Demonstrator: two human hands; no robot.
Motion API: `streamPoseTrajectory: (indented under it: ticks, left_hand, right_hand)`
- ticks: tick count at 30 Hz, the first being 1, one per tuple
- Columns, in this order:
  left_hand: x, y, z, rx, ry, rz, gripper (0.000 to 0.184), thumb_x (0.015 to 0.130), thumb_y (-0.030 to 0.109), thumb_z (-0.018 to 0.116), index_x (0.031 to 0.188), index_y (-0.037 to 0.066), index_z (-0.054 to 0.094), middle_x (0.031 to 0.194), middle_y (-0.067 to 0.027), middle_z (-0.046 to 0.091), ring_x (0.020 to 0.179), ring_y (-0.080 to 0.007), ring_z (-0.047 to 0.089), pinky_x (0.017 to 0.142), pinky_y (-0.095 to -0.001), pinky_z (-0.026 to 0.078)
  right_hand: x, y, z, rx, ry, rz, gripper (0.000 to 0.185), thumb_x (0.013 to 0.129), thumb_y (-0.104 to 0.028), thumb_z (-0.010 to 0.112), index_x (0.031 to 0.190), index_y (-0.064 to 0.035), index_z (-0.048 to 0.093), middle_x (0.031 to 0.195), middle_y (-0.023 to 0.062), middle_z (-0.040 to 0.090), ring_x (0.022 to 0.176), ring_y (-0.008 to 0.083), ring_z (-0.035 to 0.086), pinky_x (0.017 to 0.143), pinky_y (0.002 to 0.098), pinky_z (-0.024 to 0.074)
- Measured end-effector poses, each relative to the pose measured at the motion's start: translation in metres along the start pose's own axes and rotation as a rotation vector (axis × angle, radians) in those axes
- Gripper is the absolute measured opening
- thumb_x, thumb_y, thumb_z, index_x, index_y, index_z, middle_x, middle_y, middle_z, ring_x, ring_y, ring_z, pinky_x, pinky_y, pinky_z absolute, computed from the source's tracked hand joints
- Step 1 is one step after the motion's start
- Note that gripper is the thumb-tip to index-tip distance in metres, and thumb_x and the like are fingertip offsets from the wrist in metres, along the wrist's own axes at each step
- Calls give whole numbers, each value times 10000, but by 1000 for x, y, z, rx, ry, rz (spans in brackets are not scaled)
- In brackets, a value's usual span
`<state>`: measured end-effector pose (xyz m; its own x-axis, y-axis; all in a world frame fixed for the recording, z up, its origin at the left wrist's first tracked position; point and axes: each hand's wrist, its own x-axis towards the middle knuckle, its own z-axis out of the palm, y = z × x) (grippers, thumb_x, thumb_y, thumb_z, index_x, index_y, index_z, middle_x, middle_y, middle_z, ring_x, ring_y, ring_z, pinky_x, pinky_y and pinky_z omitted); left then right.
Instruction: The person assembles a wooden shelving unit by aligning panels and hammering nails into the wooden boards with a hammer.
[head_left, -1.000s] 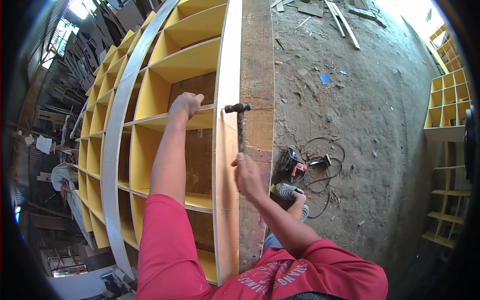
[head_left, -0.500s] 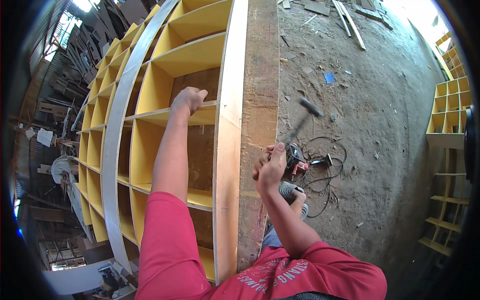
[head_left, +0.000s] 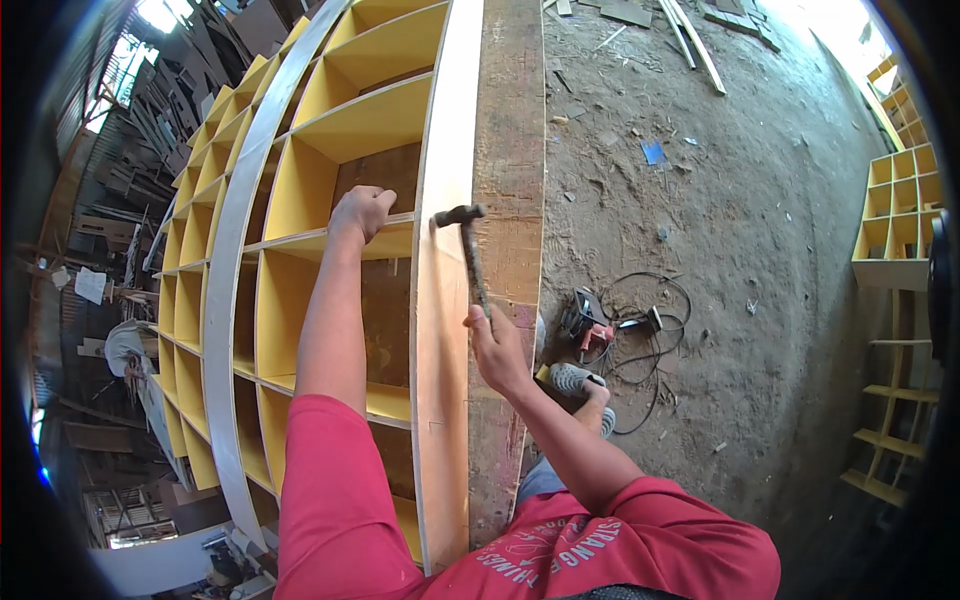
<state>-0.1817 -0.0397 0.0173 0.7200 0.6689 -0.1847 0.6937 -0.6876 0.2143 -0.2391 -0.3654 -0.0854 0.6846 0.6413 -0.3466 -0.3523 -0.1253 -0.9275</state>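
Head view: hammer (head_left: 472,252) lengthwise up-frame

The hammer head (head_left: 460,215) looks metal (fairly matt).

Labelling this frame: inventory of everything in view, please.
Hammer: one, dark, above pale board
Pale board: one, light wood, along shelf frame's edge
Shelf frame: one, yellow, beneath left arm
Grey strip: one, grey, across shelf frame
Plank: one, brown, beside pale board
Power tool: one, red and black, floor
Cord: black, looped beside power tool
Blue scrap: one, blue, floor
Other shelving: count unclear, yellow, image right
Scrap boards: many, mostly dark, upper left
Shirt: one, red, bottom
Left hand: one, curled, at a shelf divider
Right hand: one, gripping hammer
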Motion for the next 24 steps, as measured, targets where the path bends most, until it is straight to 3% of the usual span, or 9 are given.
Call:
streamPoseTrajectory:
  ticks: [3,6,8,9,12,14,18,19,24]
  left_hand:
    - [-7,0,6,-8,-3,-4,499,916,479,510,1024,100,816,1156,-221,773,1116,-422,711,1007,-494,539]
    - [-10,1,1,8,21,-21,502,914,483,509,1041,112,823,1158,-206,779,1108,-411,718,1007,-495,544]
    - [-15,7,-1,2,18,-62,503,915,483,506,1055,124,830,1173,-193,781,1107,-403,722,1011,-497,545]
    - [-15,9,-2,-9,7,-48,500,915,483,510,1067,129,830,1178,-191,781,1114,-400,723,1015,-496,546]
    - [-19,8,-5,-45,-16,2,492,924,482,526,1104,133,823,1178,-186,783,1131,-400,721,1019,-492,547]
    - [-18,5,-6,-71,1,53,489,941,480,544,1135,117,807,1159,-188,785,1139,-409,715,1010,-488,546]
    - [-17,6,-13,-135,-54,-3,497,892,471,568,1129,111,815,1107,-193,797,1100,-387,749,1004,-517,575]
    - [-15,3,-9,-143,-2,3,467,879,439,585,1083,83,808,1063,-220,793,1020,-399,767,935,-534,602]
    - [-11,-4,-5,-233,58,39,371,865,330,658,1088,67,795,1006,-180,787,953,-387,758,857,-488,607]
  right_hand:
    - [9,46,28,-139,182,-241,449,1158,-408,516,1112,24,626,753,90,591,712,181,569,678,389,483]
    - [27,64,11,-174,202,-381,403,1163,-404,517,1057,-29,621,688,-9,525,623,93,492,573,303,401]
    - [18,37,-30,5,-38,-113,399,1159,-414,529,1054,-40,622,704,-26,513,625,72,479,558,278,380]
    - [14,28,-43,-4,-37,-58,382,1155,-412,544,1042,-56,623,712,-65,480,606,46,435,526,253,324]
    - [25,52,-74,-57,39,-86,378,1157,-395,547,1018,-52,625,702,-79,470,585,52,415,508,263,306]
    - [30,22,-99,-187,5,105,422,1149,-412,553,1022,-19,640,751,-39,517,700,102,478,627,305,409]
    - [59,3,-127,-93,-57,271,418,1165,-416,513,1018,-42,624,641,-50,477,493,49,408,446,270,310]
    - [69,-6,-128,-93,-54,316,440,1167,-440,497,1035,-36,613,622,-40,477,454,62,405,407,275,319]
    - [123,-5,-138,-282,-60,362,478,1165,-488,469,1059,-38,589,623,-29,449,437,71,401,396,269,334]
